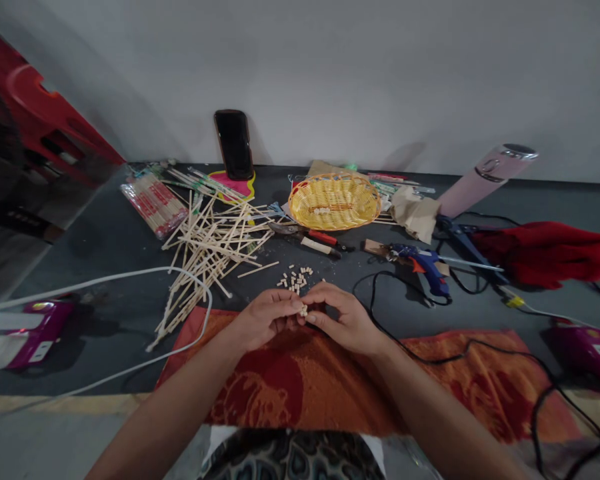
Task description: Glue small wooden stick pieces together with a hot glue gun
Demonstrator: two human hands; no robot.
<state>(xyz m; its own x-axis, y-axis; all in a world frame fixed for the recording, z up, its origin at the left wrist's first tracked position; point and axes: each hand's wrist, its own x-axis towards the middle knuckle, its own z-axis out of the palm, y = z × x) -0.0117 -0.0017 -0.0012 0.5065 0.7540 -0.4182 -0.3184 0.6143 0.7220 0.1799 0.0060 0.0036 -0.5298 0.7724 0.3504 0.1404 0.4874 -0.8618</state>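
Observation:
A small cluster of short, pale wooden stick pieces [304, 311] sits between my two hands, above the near edge of the dark table. My left hand [267, 317] pinches it from the left, thumb on top. From the other side, the fingers and thumb of my right hand [347, 317] close on the same cluster. Part of it is hidden by my fingers. Just beyond my fingertips lie several loose cut stick pieces [296, 280]. Below my hands is an orange and red towel [350, 387].
Long wooden sticks [205, 247] are heaped at left. A yellow woven basket [300, 208] stands behind, with pliers [320, 245] before it. To the right are a blue glue gun [433, 273], pink flask [480, 183] and red cloth [555, 253]. Cables [375, 300] cross the table; a phone [234, 145] leans on the wall.

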